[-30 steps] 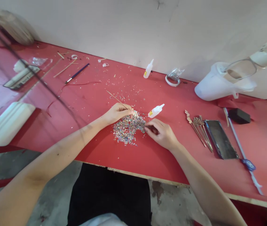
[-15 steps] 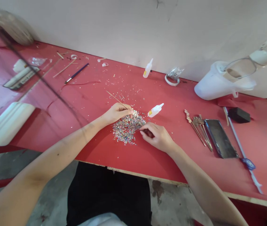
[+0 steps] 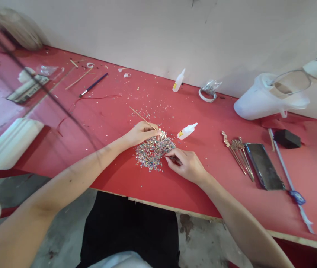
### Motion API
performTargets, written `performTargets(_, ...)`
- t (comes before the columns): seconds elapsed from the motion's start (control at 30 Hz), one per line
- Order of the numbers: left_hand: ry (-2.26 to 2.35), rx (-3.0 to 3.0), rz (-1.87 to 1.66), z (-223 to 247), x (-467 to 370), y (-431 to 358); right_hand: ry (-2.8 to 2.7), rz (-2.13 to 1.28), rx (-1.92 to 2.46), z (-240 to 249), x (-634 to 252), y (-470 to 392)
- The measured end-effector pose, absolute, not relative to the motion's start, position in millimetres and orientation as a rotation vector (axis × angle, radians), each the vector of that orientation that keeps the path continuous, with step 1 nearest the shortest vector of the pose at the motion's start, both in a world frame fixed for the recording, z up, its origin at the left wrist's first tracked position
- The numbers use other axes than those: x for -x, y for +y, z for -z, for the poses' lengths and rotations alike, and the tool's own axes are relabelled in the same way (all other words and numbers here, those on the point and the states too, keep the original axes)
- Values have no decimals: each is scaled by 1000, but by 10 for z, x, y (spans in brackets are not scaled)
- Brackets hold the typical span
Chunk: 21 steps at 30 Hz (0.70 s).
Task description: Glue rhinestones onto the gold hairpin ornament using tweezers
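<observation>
A heap of small multicoloured shiny chips (image 3: 150, 154) lies on the red table between my hands. My left hand (image 3: 141, 133) is closed around a slim golden hairpin (image 3: 140, 115). The shaft sticks out to the upper left, and a pale gold end shows at my fingertips over the heap's far side. At the heap's right edge, my right hand (image 3: 188, 163) pinches dark metal tweezers (image 3: 172, 158); their tips point left into the chips. Just beyond that hand lies a white glue bottle (image 3: 186, 131) with a yellow label, tilted on its side.
A second glue bottle (image 3: 178, 80) stands by the wall. To the right are ornate hairpins (image 3: 238, 156), a phone (image 3: 263, 166), a black block (image 3: 287, 138) and a white pitcher (image 3: 256, 96). At left lie a paintbrush (image 3: 93, 85) and a white lamp-like fixture (image 3: 12, 143).
The view has shifted slightly, moving most things a little rightward. My right hand's tweezers have turned slightly at the heap's edge; my left hand keeps its hold.
</observation>
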<state>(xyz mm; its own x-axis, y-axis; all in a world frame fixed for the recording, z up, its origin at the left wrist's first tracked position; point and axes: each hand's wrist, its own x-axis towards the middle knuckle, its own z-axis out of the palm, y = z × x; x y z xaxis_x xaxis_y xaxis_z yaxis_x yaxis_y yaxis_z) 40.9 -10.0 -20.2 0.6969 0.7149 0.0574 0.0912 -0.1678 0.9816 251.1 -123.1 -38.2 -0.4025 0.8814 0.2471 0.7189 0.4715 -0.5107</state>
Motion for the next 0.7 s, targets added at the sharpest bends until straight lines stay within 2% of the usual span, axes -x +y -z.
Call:
performTargets(0.37,647,-1690,-627,222,-404,-90,-2248,-429,1312,391,-2512,-1228)
performTargets(0.7,663,-1704,-627,197,-399,-108,-1842,-717,1366,297,-2500,-1255)
